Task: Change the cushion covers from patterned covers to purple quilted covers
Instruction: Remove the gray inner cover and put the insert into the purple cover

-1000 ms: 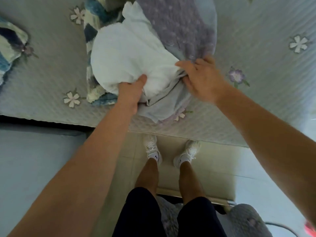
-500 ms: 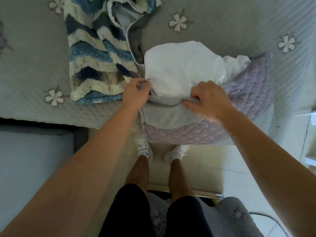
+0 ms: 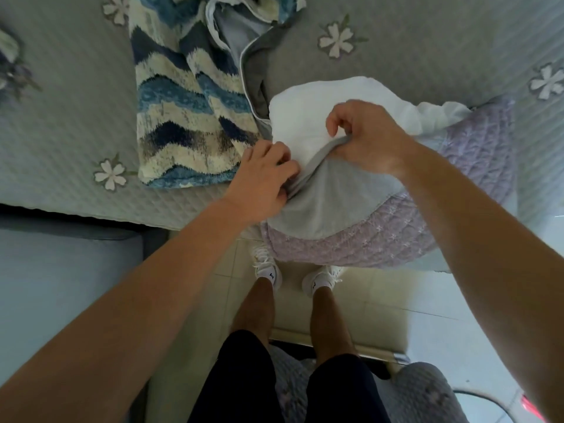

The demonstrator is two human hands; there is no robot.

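No readable text anywhere. My white socks (image 3: 271, 274) each carry a small dark mark at the cuff, too blurred to make out. Nothing on the fabrics.

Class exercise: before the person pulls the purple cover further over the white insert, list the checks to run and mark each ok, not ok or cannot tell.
1. Left hand grips the cover's grey opening edge: ok.
2. Right hand grips that edge: ok.
3. White insert fully inside purple quilted cover: not ok, much sticks out.
4. Patterned cover off and set aside: ok.
5. Insert corners seated inside: cannot tell.
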